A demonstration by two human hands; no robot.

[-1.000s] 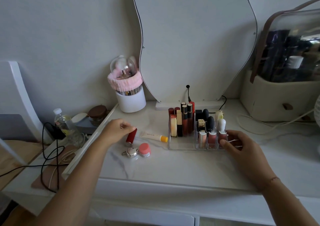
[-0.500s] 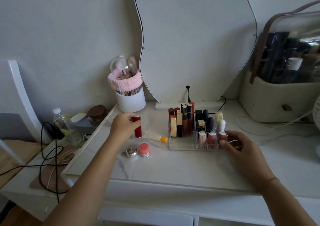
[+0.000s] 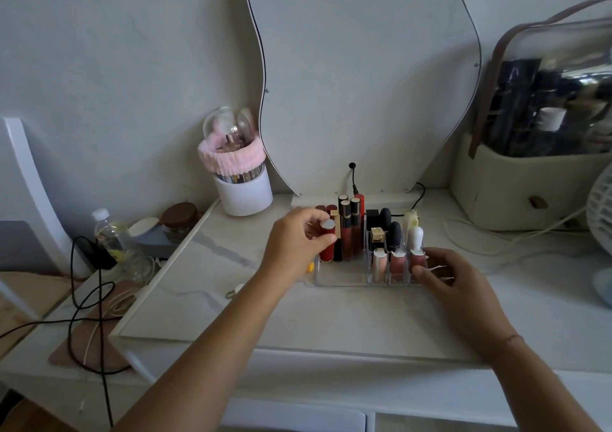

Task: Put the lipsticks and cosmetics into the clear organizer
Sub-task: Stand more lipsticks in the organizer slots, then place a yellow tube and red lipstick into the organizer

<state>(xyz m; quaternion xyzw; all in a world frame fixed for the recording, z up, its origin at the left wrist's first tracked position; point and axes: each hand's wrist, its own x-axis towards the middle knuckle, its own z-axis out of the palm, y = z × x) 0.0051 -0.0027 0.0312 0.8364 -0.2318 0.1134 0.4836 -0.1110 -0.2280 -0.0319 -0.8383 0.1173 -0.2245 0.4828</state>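
The clear organizer point(image 3: 341, 277) stands on the white marble vanity top, filled with several upright lipsticks and gloss tubes. My left hand point(image 3: 294, 246) grips a red lipstick point(image 3: 327, 244) with a silver cap, held upright in the organizer's front-left compartment. My right hand point(image 3: 447, 282) rests against the organizer's right front corner, fingers curled on its wall. The white tube with the orange cap point(image 3: 310, 267) shows only its tip beside my left hand. A small silver item point(image 3: 233, 291) peeks out beside my left forearm; the pink jar is hidden.
A white brush holder with a pink headband point(image 3: 241, 180) stands back left before a curvy mirror point(image 3: 364, 77). A beige bag point(image 3: 530, 180) sits at the right with a white cable. Left of the vanity are a bottle point(image 3: 109, 233), a brown-lidded jar point(image 3: 180, 216) and black cables.
My left hand lifted the red lipstick off the table and carried it right into the organizer's left side. My right hand stayed at the organizer's right corner.
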